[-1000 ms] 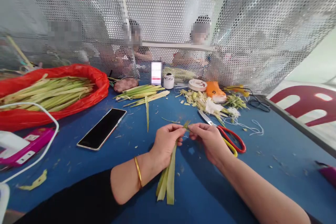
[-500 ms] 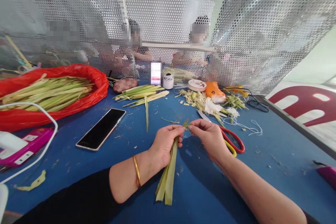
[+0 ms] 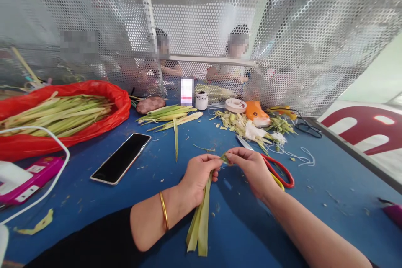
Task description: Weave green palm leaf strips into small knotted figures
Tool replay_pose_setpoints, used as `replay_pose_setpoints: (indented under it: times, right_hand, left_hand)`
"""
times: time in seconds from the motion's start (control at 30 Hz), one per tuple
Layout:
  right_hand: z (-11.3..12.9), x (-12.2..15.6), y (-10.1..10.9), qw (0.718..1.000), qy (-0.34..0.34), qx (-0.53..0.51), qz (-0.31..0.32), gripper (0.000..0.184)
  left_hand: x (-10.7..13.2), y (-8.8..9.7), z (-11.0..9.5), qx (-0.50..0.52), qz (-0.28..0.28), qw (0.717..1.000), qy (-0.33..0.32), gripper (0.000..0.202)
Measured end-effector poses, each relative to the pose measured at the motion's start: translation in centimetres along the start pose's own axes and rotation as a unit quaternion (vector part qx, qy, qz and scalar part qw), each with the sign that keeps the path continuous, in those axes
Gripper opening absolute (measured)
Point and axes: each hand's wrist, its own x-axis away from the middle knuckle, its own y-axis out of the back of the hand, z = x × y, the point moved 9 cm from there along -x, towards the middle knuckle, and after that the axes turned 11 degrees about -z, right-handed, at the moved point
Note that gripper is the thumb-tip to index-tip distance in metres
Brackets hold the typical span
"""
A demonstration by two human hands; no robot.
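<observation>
My left hand [image 3: 199, 176] is closed round the upper part of a bundle of pale green leaf strips [image 3: 201, 222], whose free ends hang down toward me over the blue table [image 3: 320, 192]. My right hand [image 3: 251, 167] pinches the folded tip of the strips just right of my left thumb. The two hands almost touch above the table's middle. A gold bangle sits on my left wrist.
Red-handled scissors [image 3: 279, 171] lie just behind my right hand. A phone [image 3: 121, 158] lies to the left. A red bag of leaves [image 3: 59, 113], loose strips [image 3: 169, 116], cuttings [image 3: 248, 125], a thread spool [image 3: 201, 100] and perforated metal screens [image 3: 204, 25] with people behind stand farther back.
Both hands have kept their hold on the strips with only small finger shifts at the tip; the view has tilted slightly upward.
</observation>
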Motion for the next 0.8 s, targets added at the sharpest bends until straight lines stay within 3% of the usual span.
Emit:
replay_pose_setpoints:
  times: [0.17,0.37,0.6,0.8]
  right_hand:
    - [-0.1,0.0,0.3,0.999,0.023,0.023,-0.026,0.024]
    - [0.3,0.2,-0.3,1.0,0.005,0.016,0.018,0.023]
    - [1.3,0.3,-0.7,0.991,0.089,0.094,0.045,0.016]
    - [1.2,0.0,-0.3,0.988,0.107,0.111,0.028,0.015]
  left_hand:
    - [0.2,0.0,0.1,0.004,0.0,1.0,0.02,0.009]
    - [0.6,-0.2,0.0,-0.013,0.01,1.0,0.025,0.009]
    - [1.4,-1.4,1.3,-0.078,0.118,0.984,0.112,0.012]
    - [1.3,-0.9,1.1,-0.059,0.069,0.992,0.087,0.011]
